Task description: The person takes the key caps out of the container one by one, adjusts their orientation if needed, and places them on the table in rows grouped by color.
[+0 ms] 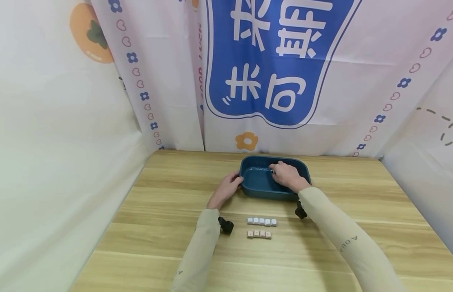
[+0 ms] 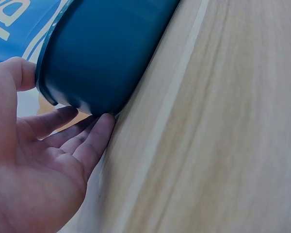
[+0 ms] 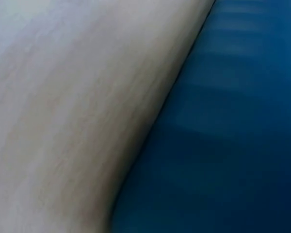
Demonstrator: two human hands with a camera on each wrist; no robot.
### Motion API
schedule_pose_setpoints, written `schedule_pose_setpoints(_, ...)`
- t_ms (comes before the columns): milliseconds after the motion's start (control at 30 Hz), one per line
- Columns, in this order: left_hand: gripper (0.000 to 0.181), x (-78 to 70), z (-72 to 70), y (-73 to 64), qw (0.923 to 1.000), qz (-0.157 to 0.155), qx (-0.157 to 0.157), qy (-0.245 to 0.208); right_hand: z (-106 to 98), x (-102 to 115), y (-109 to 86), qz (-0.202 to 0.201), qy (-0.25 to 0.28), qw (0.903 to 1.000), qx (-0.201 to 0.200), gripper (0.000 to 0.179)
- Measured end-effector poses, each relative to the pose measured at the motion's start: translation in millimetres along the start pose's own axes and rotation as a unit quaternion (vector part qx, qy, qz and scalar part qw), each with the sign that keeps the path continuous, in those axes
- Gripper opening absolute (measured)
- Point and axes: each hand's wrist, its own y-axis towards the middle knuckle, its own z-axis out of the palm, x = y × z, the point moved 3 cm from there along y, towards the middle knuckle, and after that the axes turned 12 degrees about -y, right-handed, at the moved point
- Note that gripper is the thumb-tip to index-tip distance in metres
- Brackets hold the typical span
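A dark blue plastic bin (image 1: 269, 194) with rounded corners stands toward the back of the wooden table. My left hand (image 1: 226, 188) holds its left end. In the left wrist view the thumb of that hand (image 2: 43, 150) lies at the rim and the fingers bear against the outside wall of the bin (image 2: 102, 53). My right hand (image 1: 286, 175) reaches over the near rim into the bin, its fingers bent, with a small white piece (image 1: 273, 171) showing at the fingertips. Only the bin's outer wall (image 3: 223, 145) and the table fill the right wrist view; the right hand is hidden there.
Nearer me on the table (image 1: 168, 227) lie two short rows of small square keycaps: a whiter row (image 1: 262, 222) and, in front of it, a pinkish row (image 1: 259, 234). A printed cloth (image 1: 175, 81) hangs behind the table's back edge, with white cloth at both sides.
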Motion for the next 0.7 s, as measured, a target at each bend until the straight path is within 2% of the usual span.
schedule_pose_setpoints(67, 0.051, 8.4, -0.9, 5.4, 1.0000, 0.004, -0.009, 0.003, 2.2, 0.3, 1.4, 0.002, -0.005, 1.0000, 0.003, 0.038)
schedule_pose_setpoints(267, 0.050, 8.1, -1.9, 4.8, 1.0000, 0.001, -0.008, 0.000, 5.0, 0.9, 5.7, -0.004, -0.022, 0.9997, 0.004, 0.035)
schedule_pose_setpoints(433, 0.052, -4.9, -1.6, -2.5, 0.9998, -0.009, 0.012, -0.014, 4.9, -0.1, 6.4, -0.007, -0.015, 0.9999, -0.003, 0.033)
schedule_pose_setpoints(567, 0.054, -17.9, 1.5, -11.4, 0.9998, -0.008, 0.016, -0.001, 5.4, -2.1, 6.6, -0.004, -0.009, 0.9999, -0.007, 0.033)
schedule_pose_setpoints(700, 0.051, -15.7, 1.9, -9.7, 0.9999, -0.006, 0.008, 0.007, 6.9, -3.9, 6.8, -0.001, -0.008, 0.9999, -0.014, 0.031)
